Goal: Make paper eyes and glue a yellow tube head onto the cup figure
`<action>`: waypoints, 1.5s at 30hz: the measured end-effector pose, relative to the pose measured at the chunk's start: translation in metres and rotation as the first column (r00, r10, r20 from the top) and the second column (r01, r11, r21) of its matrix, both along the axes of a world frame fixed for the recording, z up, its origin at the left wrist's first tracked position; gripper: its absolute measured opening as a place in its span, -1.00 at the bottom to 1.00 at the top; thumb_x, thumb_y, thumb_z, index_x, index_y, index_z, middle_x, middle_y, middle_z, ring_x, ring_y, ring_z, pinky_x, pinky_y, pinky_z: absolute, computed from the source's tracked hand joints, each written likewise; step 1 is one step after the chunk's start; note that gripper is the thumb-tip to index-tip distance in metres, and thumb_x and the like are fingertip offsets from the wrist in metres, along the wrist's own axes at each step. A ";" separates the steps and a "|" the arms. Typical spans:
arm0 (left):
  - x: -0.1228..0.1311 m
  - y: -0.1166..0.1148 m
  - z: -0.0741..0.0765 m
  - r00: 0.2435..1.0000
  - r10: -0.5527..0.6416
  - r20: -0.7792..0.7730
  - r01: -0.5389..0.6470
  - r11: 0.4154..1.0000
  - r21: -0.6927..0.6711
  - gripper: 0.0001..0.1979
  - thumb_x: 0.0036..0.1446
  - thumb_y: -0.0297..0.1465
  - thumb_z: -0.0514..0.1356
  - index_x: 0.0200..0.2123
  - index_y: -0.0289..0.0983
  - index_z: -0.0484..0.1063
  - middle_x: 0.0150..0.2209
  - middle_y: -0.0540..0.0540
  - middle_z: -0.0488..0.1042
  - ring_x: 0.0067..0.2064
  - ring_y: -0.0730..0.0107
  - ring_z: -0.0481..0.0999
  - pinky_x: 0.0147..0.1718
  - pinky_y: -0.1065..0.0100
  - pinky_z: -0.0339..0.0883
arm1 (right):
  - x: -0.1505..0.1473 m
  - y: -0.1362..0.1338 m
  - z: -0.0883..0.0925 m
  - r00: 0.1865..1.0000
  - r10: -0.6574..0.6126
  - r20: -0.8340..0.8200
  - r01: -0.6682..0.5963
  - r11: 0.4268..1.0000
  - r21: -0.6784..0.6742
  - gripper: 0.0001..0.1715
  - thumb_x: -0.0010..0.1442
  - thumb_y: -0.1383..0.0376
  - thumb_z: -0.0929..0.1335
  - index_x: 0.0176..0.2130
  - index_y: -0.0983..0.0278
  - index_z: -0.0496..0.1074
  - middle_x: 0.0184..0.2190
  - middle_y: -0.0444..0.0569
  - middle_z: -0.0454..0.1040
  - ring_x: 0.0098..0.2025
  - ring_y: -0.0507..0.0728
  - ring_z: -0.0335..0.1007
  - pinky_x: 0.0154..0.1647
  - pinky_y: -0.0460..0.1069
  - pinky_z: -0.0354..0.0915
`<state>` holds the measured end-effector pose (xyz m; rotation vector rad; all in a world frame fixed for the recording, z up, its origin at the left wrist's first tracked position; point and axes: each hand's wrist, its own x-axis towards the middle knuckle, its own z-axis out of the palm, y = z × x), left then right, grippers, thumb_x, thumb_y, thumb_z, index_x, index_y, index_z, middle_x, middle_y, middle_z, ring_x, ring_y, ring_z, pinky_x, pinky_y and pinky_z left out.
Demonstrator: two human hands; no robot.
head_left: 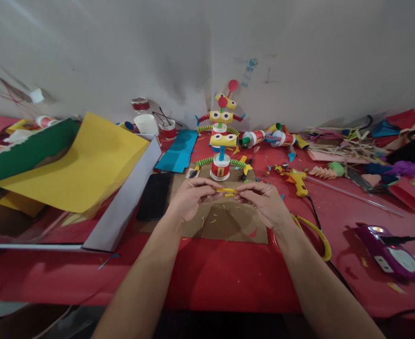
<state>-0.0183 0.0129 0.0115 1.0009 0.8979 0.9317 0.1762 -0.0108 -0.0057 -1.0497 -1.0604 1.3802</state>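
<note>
Red table covering (207, 278) fills the near edge, and two bare forearms reach forward over it. Off to the right, a glossy purple plastic device (391, 254) with a black cord sits near the edge, and a pair of yellow-handled scissors (318, 233) lies just beside the right wrist. A flat brown cardboard sheet (228, 226), speckled with tiny paper scraps, lies under both hands. The left hand (189, 200) and the right hand (264, 202) meet above its far half, fingers curled and pinching a narrow yellow paper strip (226, 190) between their fingertips, one hand at each end. A black rectangular phone (154, 195) lies face up just left of the cardboard, next to a long grey card (122, 207) and a large curling yellow paper sheet (83, 165). To the right lies a yellow hot-glue gun (299, 181). Just beyond the hands stands a tall robot figure of stacked paper cups (221, 141) with yellow eye bands and coiled paper arms. A blue paper sheet (177, 150) lies to its left, and a stack of white paper cups (146, 125) stands by the pale wall (299, 56).
</note>
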 end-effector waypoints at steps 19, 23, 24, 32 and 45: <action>0.011 -0.002 -0.001 0.940 0.047 -0.338 0.052 0.959 0.277 -0.77 -0.05 -0.46 0.25 -0.24 -0.27 0.48 -0.30 -0.07 0.53 -0.26 0.41 0.49 -0.26 0.37 0.33 | -0.003 0.000 -0.003 0.972 -0.081 0.221 0.051 0.989 0.135 -0.77 -0.06 0.26 0.45 -0.33 0.29 0.47 -0.50 -0.09 0.51 -0.45 0.05 0.45 -0.34 -0.02 0.39; 0.017 -0.001 -0.011 0.811 0.140 -0.568 0.174 0.869 0.463 -0.87 -0.01 -0.39 0.22 -0.38 -0.26 0.55 -0.36 -0.08 0.56 -0.31 0.36 0.46 -0.33 0.37 0.26 | -0.006 0.000 -0.009 0.932 -0.112 0.345 0.033 0.973 0.228 -0.76 0.00 0.23 0.42 -0.30 0.31 0.44 -0.45 -0.04 0.51 -0.43 0.07 0.45 -0.36 -0.02 0.37; 0.018 0.000 -0.013 0.798 0.148 -0.584 0.187 0.860 0.474 -0.87 0.00 -0.38 0.21 -0.40 -0.26 0.56 -0.41 -0.07 0.56 -0.34 0.37 0.45 -0.36 0.38 0.24 | -0.007 -0.001 -0.009 0.926 -0.114 0.360 0.025 0.970 0.241 -0.76 0.02 0.23 0.41 -0.28 0.31 0.44 -0.43 -0.03 0.52 -0.41 0.07 0.45 -0.36 -0.02 0.37; 0.022 -0.003 -0.012 0.802 0.104 -0.588 0.130 0.931 0.342 -0.81 -0.03 -0.32 0.19 -0.48 -0.31 0.54 -0.56 -0.02 0.49 -0.49 0.47 0.37 -0.49 0.43 0.15 | -0.007 0.000 -0.010 0.876 -0.053 0.480 -0.055 0.977 0.207 -0.77 0.09 0.17 0.36 -0.34 0.29 0.47 -0.51 -0.04 0.52 -0.45 0.09 0.46 -0.39 -0.02 0.36; 0.024 -0.003 -0.010 0.831 0.015 -0.556 0.110 0.976 0.191 -0.85 -0.06 -0.38 0.17 -0.48 -0.32 0.51 -0.60 0.02 0.38 -0.60 0.57 0.25 -0.58 0.46 0.11 | -0.005 0.000 -0.013 0.804 -0.019 0.595 -0.123 0.973 0.197 -0.78 0.17 0.18 0.27 -0.37 0.27 0.40 -0.54 -0.09 0.47 -0.49 0.06 0.43 -0.44 -0.07 0.30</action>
